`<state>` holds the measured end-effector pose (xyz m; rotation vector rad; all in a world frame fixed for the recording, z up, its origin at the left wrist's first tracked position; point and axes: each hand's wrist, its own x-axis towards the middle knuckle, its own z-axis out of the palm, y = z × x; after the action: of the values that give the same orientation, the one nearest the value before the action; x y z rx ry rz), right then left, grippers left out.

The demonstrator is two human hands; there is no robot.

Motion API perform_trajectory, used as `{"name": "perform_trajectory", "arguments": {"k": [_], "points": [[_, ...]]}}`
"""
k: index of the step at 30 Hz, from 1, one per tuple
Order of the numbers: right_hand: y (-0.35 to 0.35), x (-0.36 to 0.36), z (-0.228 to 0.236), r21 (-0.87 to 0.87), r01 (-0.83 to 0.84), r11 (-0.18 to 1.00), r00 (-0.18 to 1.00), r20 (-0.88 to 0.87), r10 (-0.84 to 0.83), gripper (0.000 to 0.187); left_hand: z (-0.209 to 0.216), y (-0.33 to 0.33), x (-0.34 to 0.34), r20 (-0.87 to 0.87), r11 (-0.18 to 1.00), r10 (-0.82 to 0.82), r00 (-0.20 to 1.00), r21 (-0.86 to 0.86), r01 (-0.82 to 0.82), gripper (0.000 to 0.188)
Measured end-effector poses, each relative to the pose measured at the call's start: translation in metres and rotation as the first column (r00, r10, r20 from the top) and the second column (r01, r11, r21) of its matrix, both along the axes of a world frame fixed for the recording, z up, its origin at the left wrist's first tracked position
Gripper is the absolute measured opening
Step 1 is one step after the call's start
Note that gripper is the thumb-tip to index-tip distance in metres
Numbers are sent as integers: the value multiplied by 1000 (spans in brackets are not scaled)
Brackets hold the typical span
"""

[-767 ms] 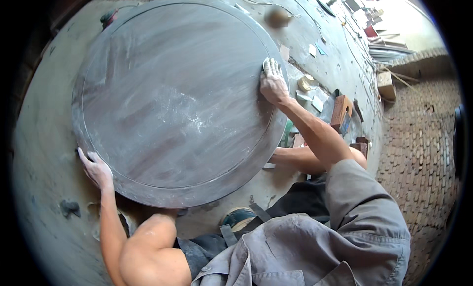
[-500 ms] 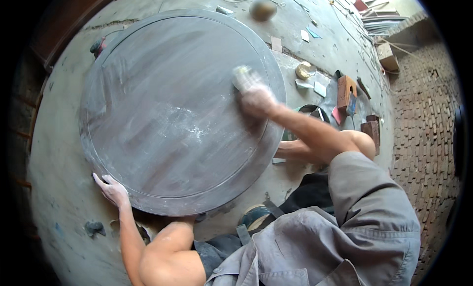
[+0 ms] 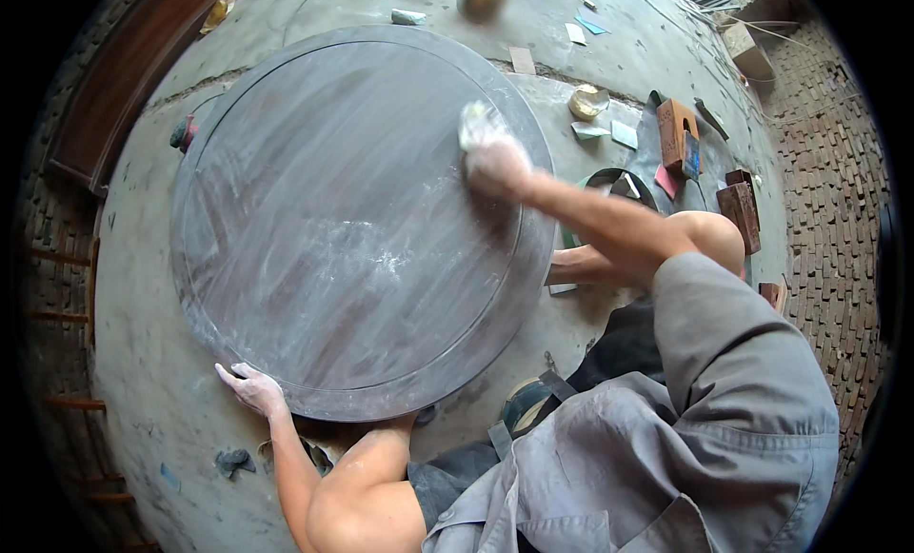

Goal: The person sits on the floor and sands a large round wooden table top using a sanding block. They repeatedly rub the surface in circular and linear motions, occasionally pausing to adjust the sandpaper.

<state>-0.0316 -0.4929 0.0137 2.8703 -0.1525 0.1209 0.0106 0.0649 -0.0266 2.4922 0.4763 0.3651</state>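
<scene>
A large round dark wooden tabletop [image 3: 314, 210] with a grooved border lies before me, streaked with pale dust and with a white powdery patch near its middle. My right hand [image 3: 499, 167], blurred by motion and whitened with dust, is closed on a pale dusty pad [image 3: 482, 124], pressed to the surface near the right-hand border. The pad's exact kind is too smeared to tell. At the near left edge, my left hand [image 3: 255, 390] rests against the rim, its dusty fingers stretched out and holding nothing.
On the concrete floor to the right lie a wooden block-shaped tool [image 3: 677, 134], a round tin [image 3: 588, 102], a pink sheet [image 3: 665, 181] and a dark green bucket [image 3: 609, 180]. A red-and-black tool [image 3: 183, 134] lies by the left rim. Brick wall [image 3: 824, 172] stands far right.
My right hand has shifted slightly with the pad, staying near the right border. The whole view has tilted a little; my left hand stays at the near left rim.
</scene>
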Motion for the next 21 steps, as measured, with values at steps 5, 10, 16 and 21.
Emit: {"name": "perform_trajectory", "arguments": {"k": [5,10,16,21], "points": [[36,-36,16,202,-406,891,914,75,400,67,4,18,-2,12,999,5,1000,52,-5,53],[21,-39,-4,64,-173,983,969,192,158,53,9,3,-1,-36,1000,28,999,-3,-28,53],[91,-71,27,392,-483,783,863,61,501,62,11,12,-6,-1,999,7,1000,40,-7,54],[47,-90,-2,482,-219,848,961,259,100,67,2,0,2,-21,1000,9,1000,7,-9,54]]}}
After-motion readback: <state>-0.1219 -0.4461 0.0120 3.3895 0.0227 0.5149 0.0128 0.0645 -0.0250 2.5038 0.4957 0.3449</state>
